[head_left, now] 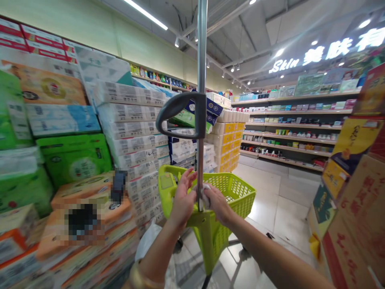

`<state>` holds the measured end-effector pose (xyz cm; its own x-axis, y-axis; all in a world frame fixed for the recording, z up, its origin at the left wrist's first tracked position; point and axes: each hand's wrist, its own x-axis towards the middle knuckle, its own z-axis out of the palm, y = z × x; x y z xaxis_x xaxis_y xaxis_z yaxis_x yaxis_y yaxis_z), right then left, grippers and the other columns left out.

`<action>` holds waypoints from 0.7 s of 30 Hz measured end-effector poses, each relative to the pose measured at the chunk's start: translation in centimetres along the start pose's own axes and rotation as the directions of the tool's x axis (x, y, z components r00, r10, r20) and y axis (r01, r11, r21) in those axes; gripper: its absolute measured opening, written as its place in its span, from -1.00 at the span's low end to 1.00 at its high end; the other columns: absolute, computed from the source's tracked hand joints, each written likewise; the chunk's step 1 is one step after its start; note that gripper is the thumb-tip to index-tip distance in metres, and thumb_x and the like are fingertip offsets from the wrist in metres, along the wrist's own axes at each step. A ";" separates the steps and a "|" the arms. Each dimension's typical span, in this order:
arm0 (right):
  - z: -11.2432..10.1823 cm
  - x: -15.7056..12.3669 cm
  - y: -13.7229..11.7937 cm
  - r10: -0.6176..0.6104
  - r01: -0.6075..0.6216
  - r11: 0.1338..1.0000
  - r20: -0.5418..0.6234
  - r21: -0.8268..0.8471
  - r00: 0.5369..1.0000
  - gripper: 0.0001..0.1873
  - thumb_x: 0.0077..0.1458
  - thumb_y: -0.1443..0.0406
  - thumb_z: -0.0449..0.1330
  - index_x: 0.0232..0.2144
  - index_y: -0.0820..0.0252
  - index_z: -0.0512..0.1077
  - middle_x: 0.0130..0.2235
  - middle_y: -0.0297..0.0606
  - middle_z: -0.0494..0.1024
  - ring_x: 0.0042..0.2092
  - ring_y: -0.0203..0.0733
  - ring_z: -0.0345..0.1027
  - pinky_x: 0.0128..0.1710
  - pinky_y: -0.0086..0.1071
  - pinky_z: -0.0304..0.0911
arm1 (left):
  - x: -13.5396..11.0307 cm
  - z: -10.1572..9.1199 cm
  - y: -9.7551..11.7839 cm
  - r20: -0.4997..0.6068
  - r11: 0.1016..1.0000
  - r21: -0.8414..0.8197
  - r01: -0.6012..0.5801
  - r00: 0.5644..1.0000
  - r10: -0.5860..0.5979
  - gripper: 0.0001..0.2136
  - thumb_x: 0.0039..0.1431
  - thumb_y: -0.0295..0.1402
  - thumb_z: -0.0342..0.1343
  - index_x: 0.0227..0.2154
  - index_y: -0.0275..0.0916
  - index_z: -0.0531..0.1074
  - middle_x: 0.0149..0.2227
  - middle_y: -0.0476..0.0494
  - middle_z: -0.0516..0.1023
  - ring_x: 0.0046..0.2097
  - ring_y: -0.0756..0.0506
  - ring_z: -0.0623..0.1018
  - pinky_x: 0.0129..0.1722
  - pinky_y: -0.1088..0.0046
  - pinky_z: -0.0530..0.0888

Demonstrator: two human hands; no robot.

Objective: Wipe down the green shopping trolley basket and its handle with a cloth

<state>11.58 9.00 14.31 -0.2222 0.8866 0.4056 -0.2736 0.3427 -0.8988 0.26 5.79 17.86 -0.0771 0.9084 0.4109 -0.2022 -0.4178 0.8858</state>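
Note:
Directly in front of me, a silver metal pole (201, 160) rises from a lime-green shopping basket cart (239, 196). A grey loop handle (177, 116) is fixed to the pole above my hands. My right hand (218, 204) is closed on a crumpled white cloth (206, 196), pressed against the right side of the pole's lower part. It could also be a wipe. On the pole's left side is my left hand (184, 194), its upper fingers spread and its thumb close to the pole. Whether that thumb touches the cloth is hidden behind the pole.
Stacked tissue packs (135, 132) and orange cartons (117, 212) crowd the left, two pixelated dark items on top. A white bag (150, 239) lies beside the cart. Cardboard boxes (355, 208) stand at right. Stocked shelves (291, 132) line the back beyond the tiled floor (273, 188).

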 end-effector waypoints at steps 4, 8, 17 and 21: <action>-1.4 -2.7 2.5 -0.077 0.137 0.885 0.151 -0.444 0.986 -0.84 0.14 0.29 -0.02 -0.43 0.13 0.33 -0.43 -0.36 0.38 -0.37 -0.24 0.21 -0.30 -0.39 0.15 | 0.2 -0.5 -1.3 0.012 0.998 0.065 -0.027 1.000 0.026 -0.38 -0.17 -0.59 0.00 0.06 -0.14 0.28 0.06 -0.14 0.43 0.16 -0.11 0.37 0.22 0.26 0.21; -3.7 -3.6 2.9 -0.082 0.285 0.479 0.280 -0.830 0.956 -0.81 0.03 0.44 0.04 -0.30 0.15 0.37 -0.29 -0.27 0.47 -0.20 -0.15 0.31 0.03 -0.18 0.05 | 0.3 -0.9 -2.0 0.042 0.984 0.173 -0.044 0.998 0.037 -0.39 -0.17 -0.59 0.02 0.06 -0.18 0.26 -0.02 -0.14 0.50 0.06 -0.12 0.46 0.18 0.24 0.27; -1.7 -4.4 3.4 -0.042 0.155 0.564 0.159 -0.811 0.986 -0.63 0.03 0.49 -0.03 -0.13 0.18 0.38 -0.10 -0.17 0.51 -0.05 -0.17 0.35 -0.01 -0.35 0.19 | -0.7 -1.6 -0.4 0.150 0.549 0.835 -0.024 0.971 -0.185 -0.43 -0.03 -0.55 -0.02 0.13 -0.24 0.19 -0.12 -0.15 0.59 -0.02 -0.16 0.54 0.07 0.27 0.37; -1.8 -5.6 5.0 -0.169 0.226 0.561 0.157 -0.796 0.973 -0.54 0.02 0.48 0.00 -0.01 0.18 0.33 0.00 -0.16 0.46 0.04 -0.13 0.27 0.13 -0.25 0.09 | -1.0 -2.0 -0.2 0.195 0.433 0.899 -0.062 0.943 -0.269 -0.57 0.03 -0.45 -0.01 0.02 -0.20 0.25 -0.14 -0.11 0.59 -0.11 -0.14 0.57 -0.10 0.37 0.46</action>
<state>13.14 6.27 7.20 -0.3172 0.7561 0.5724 0.5414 0.6400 -0.5453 -1.58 5.01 16.89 0.1719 0.9664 0.1913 0.7951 -0.2508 0.5522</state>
